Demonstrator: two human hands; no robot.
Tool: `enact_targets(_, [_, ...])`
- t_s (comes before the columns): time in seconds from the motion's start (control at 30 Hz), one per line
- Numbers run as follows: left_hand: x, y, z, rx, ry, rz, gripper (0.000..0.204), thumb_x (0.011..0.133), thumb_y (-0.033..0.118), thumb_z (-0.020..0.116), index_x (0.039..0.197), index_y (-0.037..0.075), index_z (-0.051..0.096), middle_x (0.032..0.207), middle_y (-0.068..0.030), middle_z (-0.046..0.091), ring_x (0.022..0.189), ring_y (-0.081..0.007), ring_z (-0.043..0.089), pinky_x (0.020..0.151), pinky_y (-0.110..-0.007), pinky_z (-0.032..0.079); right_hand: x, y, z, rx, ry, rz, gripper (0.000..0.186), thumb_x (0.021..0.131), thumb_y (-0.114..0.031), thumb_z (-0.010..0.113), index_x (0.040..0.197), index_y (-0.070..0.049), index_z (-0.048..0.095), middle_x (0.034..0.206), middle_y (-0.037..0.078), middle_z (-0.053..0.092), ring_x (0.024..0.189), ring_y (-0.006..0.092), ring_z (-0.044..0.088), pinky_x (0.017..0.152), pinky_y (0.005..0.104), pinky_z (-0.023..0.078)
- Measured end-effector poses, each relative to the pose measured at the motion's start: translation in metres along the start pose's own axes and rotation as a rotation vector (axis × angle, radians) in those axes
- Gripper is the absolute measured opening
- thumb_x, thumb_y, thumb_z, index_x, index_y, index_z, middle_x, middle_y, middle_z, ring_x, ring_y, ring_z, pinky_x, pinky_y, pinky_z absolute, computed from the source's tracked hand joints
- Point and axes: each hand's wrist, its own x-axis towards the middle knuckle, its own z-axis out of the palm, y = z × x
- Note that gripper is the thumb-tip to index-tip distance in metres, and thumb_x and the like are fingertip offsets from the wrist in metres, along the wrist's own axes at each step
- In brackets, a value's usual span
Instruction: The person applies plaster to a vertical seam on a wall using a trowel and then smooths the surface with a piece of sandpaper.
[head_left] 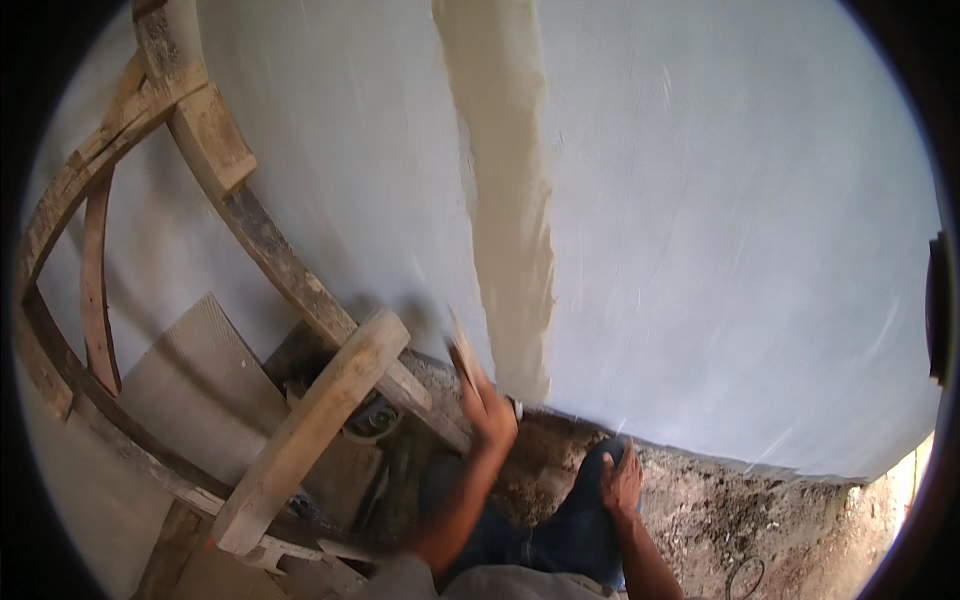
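Observation:
My left hand (488, 408) is raised to the foot of a pale grey plastered wall (750, 250) and grips a small flat blade tool (463, 352), blurred by motion. The blade sits just left of a tall tan strip (505, 220) that runs down the wall to the ground. My right hand (622, 480) lies flat with its fingers apart on my knee in blue jeans (575, 525) and holds nothing.
A rough wooden frame of beams and rungs (300, 425) leans against the wall at the left, close to my left arm. Under it lie a grey flat board (190, 375) and a small round object (372, 420). Rubble-strewn ground (730, 515) runs along the wall's base.

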Motion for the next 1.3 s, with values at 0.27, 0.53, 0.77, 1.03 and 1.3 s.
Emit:
enact_targets(0.27, [0.352,0.178,0.061,0.254,0.065,0.972,0.052,0.101,0.003,0.045,0.151,-0.008,0.034,0.155,-0.0326,0.034,0.147,-0.0449,0.03,0.123,-0.046,0.025,-0.011,-0.002,0.008,-0.001,-0.013,0.011,0.069,0.103,-0.04,0.049,0.152,0.005,0.029,0.143,0.03,0.049,0.134,0.0452,0.045,0.115,0.0511,0.032])
enact_targets(0.53, [0.177,0.011,0.07,0.241,-0.205,0.773,0.057,0.105,0.019,0.041,0.156,-0.004,0.028,0.161,-0.0306,0.025,0.149,-0.0501,0.021,0.122,-0.061,0.014,-0.001,0.011,0.017,0.026,0.044,-0.067,0.068,0.103,-0.038,0.05,0.151,0.006,0.03,0.142,0.032,0.049,0.133,0.0462,0.045,0.113,0.0524,0.032])
enact_targets(0.77, [-0.05,-0.089,-0.049,0.289,-0.399,0.087,0.054,0.104,0.008,0.04,0.155,-0.006,0.028,0.159,-0.0285,0.032,0.149,-0.0424,0.029,0.121,-0.051,0.026,0.001,-0.01,0.029,0.015,-0.09,-0.029,0.068,0.104,-0.037,0.05,0.152,0.005,0.029,0.14,0.032,0.05,0.132,0.0459,0.046,0.112,0.0539,0.033])
enact_targets(1.03, [0.248,0.097,0.022,0.196,0.013,0.809,0.055,0.099,-0.003,0.046,0.152,-0.009,0.032,0.157,-0.0303,0.033,0.149,-0.0456,0.027,0.124,-0.055,0.015,-0.002,-0.012,0.013,-0.023,-0.073,0.028,0.069,0.103,-0.038,0.051,0.153,0.004,0.027,0.145,0.029,0.048,0.136,0.0435,0.044,0.114,0.0508,0.033])
enact_targets(1.3, [0.132,0.006,0.058,0.34,-0.257,0.641,0.061,0.096,0.003,0.042,0.155,-0.007,0.026,0.159,-0.0316,0.027,0.147,-0.0529,0.024,0.122,-0.062,0.016,-0.003,-0.002,0.018,-0.01,-0.045,0.02,0.069,0.102,-0.038,0.052,0.151,0.005,0.029,0.144,0.03,0.048,0.134,0.0449,0.046,0.113,0.0519,0.033])
